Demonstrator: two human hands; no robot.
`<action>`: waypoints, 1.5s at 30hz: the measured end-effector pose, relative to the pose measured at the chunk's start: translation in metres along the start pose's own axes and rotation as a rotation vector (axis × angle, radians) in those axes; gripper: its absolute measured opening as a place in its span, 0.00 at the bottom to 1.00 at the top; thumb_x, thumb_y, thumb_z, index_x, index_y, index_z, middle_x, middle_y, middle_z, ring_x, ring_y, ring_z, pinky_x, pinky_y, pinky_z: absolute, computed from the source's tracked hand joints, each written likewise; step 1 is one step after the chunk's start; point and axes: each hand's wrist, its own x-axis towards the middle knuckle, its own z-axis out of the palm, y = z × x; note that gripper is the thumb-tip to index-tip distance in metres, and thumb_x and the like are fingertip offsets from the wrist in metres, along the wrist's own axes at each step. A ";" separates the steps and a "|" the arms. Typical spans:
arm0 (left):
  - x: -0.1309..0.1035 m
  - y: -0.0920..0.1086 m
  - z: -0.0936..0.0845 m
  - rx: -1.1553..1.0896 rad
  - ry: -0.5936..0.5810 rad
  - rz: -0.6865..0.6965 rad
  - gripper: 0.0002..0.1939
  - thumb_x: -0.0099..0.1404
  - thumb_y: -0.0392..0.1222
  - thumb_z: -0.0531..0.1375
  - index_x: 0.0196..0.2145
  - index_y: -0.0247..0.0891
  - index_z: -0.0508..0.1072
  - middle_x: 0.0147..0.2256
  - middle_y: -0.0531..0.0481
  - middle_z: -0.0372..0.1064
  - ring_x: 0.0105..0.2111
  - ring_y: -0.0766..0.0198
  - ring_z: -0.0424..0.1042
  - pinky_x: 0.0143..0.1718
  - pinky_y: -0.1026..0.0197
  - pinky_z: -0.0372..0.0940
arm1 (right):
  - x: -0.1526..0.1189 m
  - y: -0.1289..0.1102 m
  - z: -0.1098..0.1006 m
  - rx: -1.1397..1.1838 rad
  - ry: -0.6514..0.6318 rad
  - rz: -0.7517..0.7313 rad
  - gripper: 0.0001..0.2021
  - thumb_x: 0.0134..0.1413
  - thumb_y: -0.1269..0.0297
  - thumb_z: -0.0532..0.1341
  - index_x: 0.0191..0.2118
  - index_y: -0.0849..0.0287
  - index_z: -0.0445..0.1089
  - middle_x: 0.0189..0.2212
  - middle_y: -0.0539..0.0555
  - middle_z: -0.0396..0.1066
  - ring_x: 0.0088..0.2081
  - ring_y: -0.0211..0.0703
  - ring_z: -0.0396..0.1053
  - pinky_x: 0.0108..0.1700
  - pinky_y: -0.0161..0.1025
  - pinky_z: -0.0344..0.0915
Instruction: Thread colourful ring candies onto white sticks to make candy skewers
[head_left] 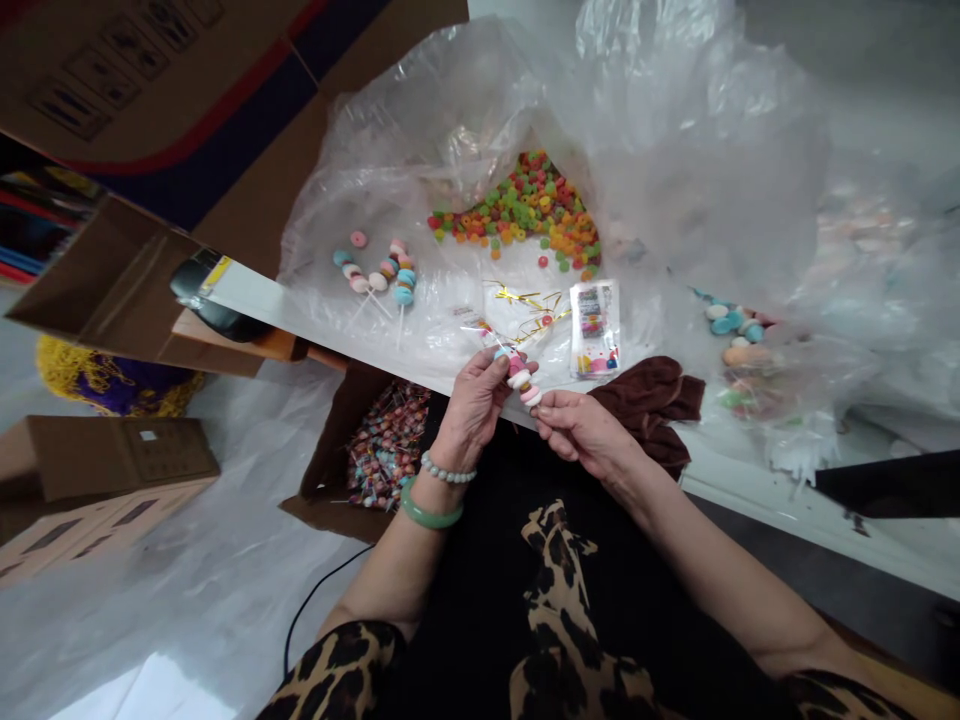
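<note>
A candy skewer (519, 380) with pink, white and blue pieces is held at the table's front edge. My left hand (482, 393) pinches its upper part between thumb and fingers. At the lower end, my right hand (576, 428) has closed thumb and finger by the last white piece; whether it grips the stick is hard to see. Gold twist ties (529, 298) lie just beyond the hands, beside a stack of printed clear bags (595, 328). Further left rest several candy skewers (403, 285) on white sticks. Small ring candies (536, 205) form a colourful pile on the plastic sheet.
An open box of wrapped candies (388, 445) stands below the table edge at left. Brown gloves (649, 400) lie right of my hands. Bagged candies (739, 330) are further right. A large carton (172, 90) fills the upper left.
</note>
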 end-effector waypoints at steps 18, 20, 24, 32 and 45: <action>-0.012 -0.023 0.025 -0.109 0.073 0.029 0.12 0.51 0.41 0.71 0.31 0.34 0.74 0.30 0.53 0.73 0.29 0.73 0.70 0.34 0.70 0.64 | 0.014 -0.006 0.017 -1.040 0.670 -0.556 0.10 0.61 0.60 0.54 0.37 0.57 0.71 0.28 0.53 0.74 0.31 0.43 0.70 0.33 0.36 0.57; -0.011 -0.025 0.024 -0.090 0.068 -0.017 0.12 0.51 0.41 0.71 0.31 0.34 0.75 0.29 0.53 0.73 0.28 0.73 0.69 0.32 0.70 0.63 | 0.016 -0.006 0.014 -0.988 0.701 -0.529 0.10 0.60 0.60 0.54 0.35 0.56 0.71 0.27 0.52 0.73 0.29 0.43 0.68 0.32 0.37 0.56; -0.009 -0.026 0.024 -0.065 0.055 -0.062 0.14 0.49 0.41 0.71 0.31 0.33 0.75 0.30 0.52 0.74 0.30 0.71 0.70 0.37 0.67 0.65 | 0.020 -0.004 0.010 -0.621 0.654 -0.473 0.07 0.55 0.60 0.58 0.29 0.56 0.68 0.23 0.48 0.69 0.26 0.39 0.65 0.30 0.35 0.58; -0.005 -0.010 0.009 -0.018 -0.029 -0.042 0.14 0.51 0.45 0.70 0.32 0.35 0.75 0.32 0.50 0.74 0.29 0.69 0.70 0.30 0.67 0.64 | 0.015 -0.016 -0.003 0.280 0.021 -0.095 0.14 0.46 0.58 0.67 0.38 0.59 0.68 0.25 0.49 0.71 0.17 0.30 0.60 0.16 0.29 0.55; -0.003 0.001 -0.001 0.017 -0.126 -0.146 0.13 0.54 0.42 0.69 0.36 0.35 0.77 0.29 0.52 0.73 0.30 0.67 0.71 0.37 0.63 0.68 | 0.011 -0.015 0.004 0.237 0.133 -0.123 0.13 0.42 0.60 0.69 0.34 0.61 0.71 0.20 0.46 0.68 0.12 0.26 0.54 0.11 0.26 0.45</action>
